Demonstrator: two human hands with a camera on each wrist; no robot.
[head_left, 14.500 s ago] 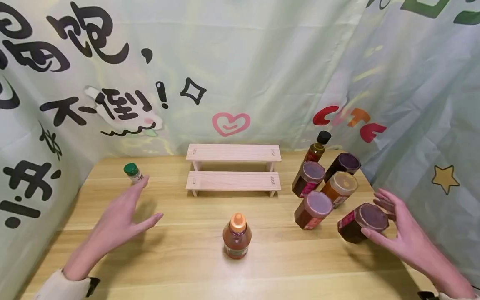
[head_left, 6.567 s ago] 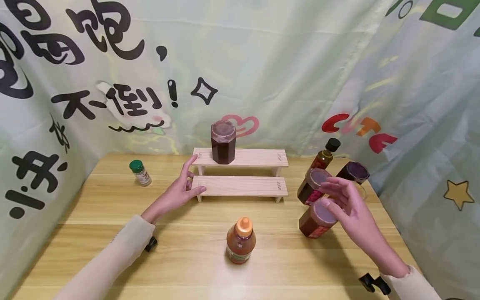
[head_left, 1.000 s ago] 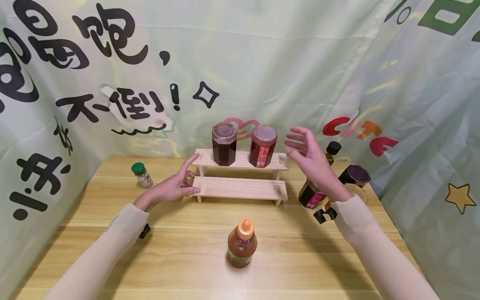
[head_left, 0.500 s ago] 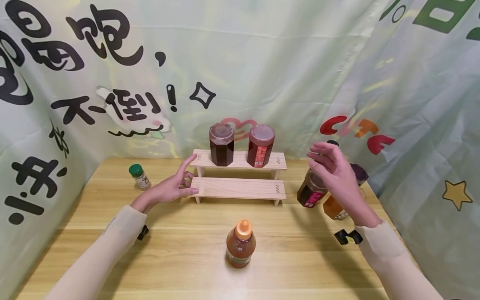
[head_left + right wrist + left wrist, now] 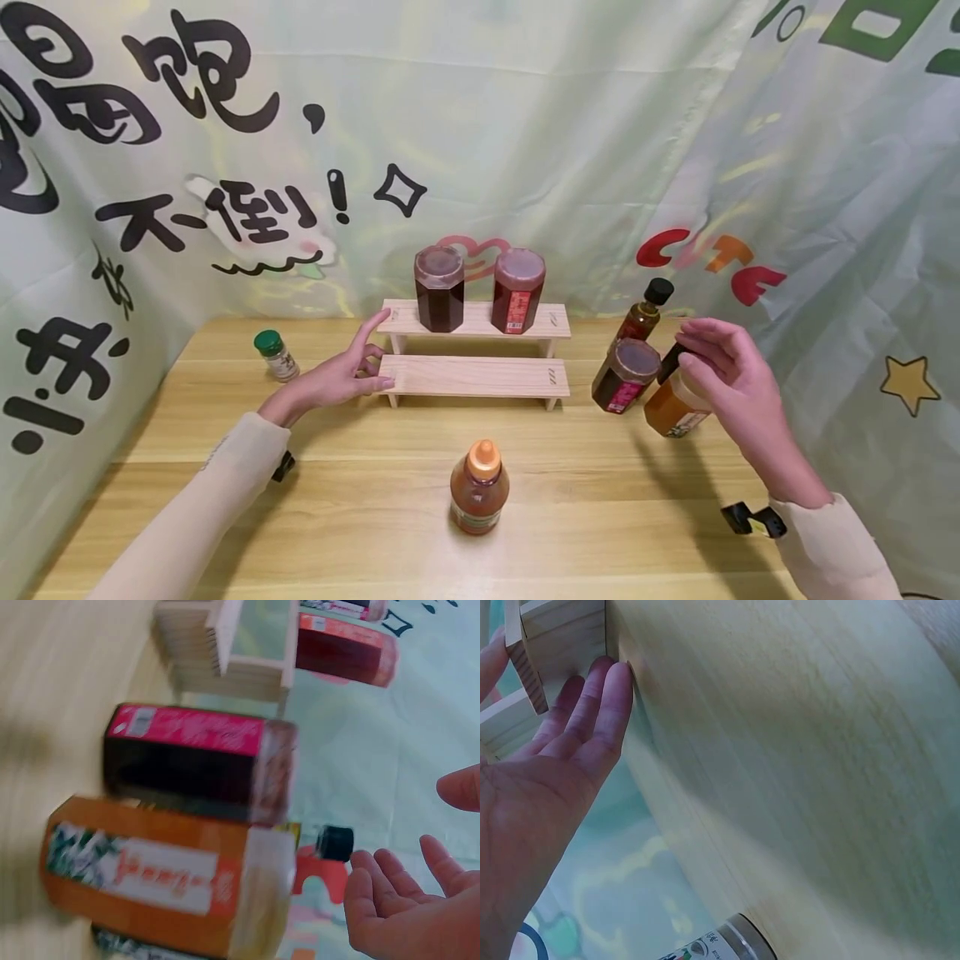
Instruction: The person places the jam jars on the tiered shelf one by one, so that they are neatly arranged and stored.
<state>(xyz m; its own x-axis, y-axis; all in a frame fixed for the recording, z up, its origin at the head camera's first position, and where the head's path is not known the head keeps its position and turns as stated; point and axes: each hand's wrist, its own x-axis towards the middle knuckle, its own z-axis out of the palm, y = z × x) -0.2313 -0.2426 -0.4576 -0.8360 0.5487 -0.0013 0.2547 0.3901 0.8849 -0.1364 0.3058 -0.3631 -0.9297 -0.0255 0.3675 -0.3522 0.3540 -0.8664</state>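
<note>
My left hand (image 5: 333,377) touches the left end of a two-step wooden rack (image 5: 472,377), thumb at the lower shelf and index finger at the upper one. In the left wrist view its fingers (image 5: 607,712) lie along the rack's side. On the upper shelf stand a dark jar (image 5: 440,304) and a red jar (image 5: 516,298). My right hand (image 5: 738,392) hovers by the lid of an amber jar (image 5: 663,410). Its fingers (image 5: 375,889) are spread apart from that lid in the right wrist view. Beside it is a dark jar with a pink label (image 5: 624,377).
A slim bottle with a black cap (image 5: 641,320) stands behind the right-hand jars, and another dark jar (image 5: 670,364) is mostly hidden by my right hand. An orange-capped sauce bottle (image 5: 478,498) stands front centre, a green-capped shaker (image 5: 277,358) at left. Fabric (image 5: 585,150) hangs behind the table.
Two jars have gone from the table's right side to the upper shelf. My left hand has come to the rack. Over the last second my right hand has moved rightward from the red jar.
</note>
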